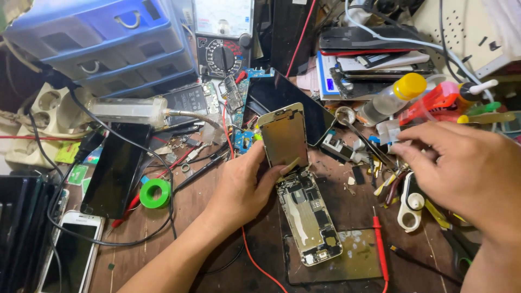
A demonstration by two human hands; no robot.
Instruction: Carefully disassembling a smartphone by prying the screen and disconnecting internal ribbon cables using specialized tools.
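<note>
- Nearest, a white phone (73, 255) is lying face up at the worktop's (217, 217) left edge, with a black phone (116, 168) lying just beyond it.
- A red probe (380, 244) is lying to the right of the opened phone body (309, 220), whose circuit parts are showing as it rests flat on a dark mat (358, 260).
- The left hand (241, 187) is gripping the lifted screen panel (283, 135), thumb at its lower edge and fingers curling behind its left side, holding it upright and hinged above the body.
- The right hand (464, 168) is hovering well to the right over scattered tools; its fingertips are bunching together near a pair of tweezers (363, 135), but whether they are pinching anything cannot be told.
- A green tape roll (154, 193) is sitting left of the left hand.
- Further back, a clear bottle with a yellow cap (393, 95) is lying tilted beside a red plastic tool (434, 100).
- Farthest, a blue drawer unit (108, 43) is standing at the top left, and a meter with a round dial (222, 43) is standing beside it, its white scale face above a black panel.
</note>
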